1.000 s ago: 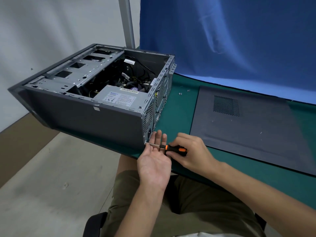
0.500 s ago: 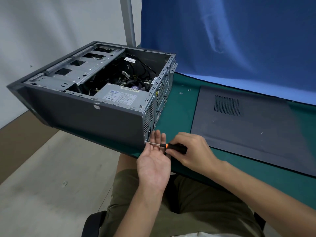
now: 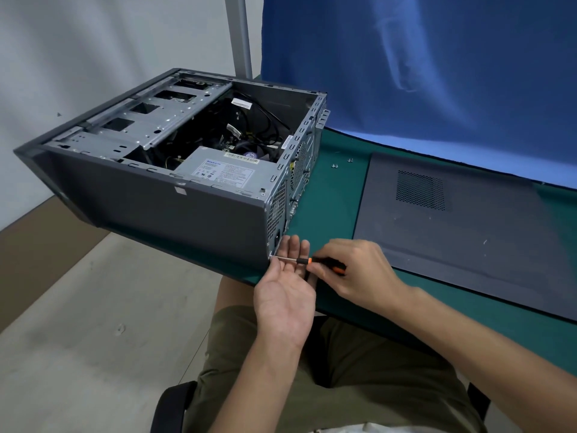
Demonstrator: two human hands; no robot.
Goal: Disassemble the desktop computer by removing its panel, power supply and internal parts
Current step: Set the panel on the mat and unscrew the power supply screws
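One dark-grey metal desktop computer case (image 3: pixel 156 207) lies on its side, open face up, partly overhanging the edge of a green tabletop (image 3: pixel 327 198). In the case's near right corner sits one silver power supply box (image 3: pixel 228 173); the print on its white label is too small to read. At the case's lower rear corner, the right hand (image 3: pixel 352 273) grips one black-and-orange screwdriver (image 3: pixel 324 264) with its tip against the case. The left hand (image 3: pixel 285 295) lies open, palm up, beneath the shaft. Right of the case lie two small silver screws (image 3: pixel 334 165) and one flat dark-grey side panel with a mesh vent (image 3: pixel 468 232).
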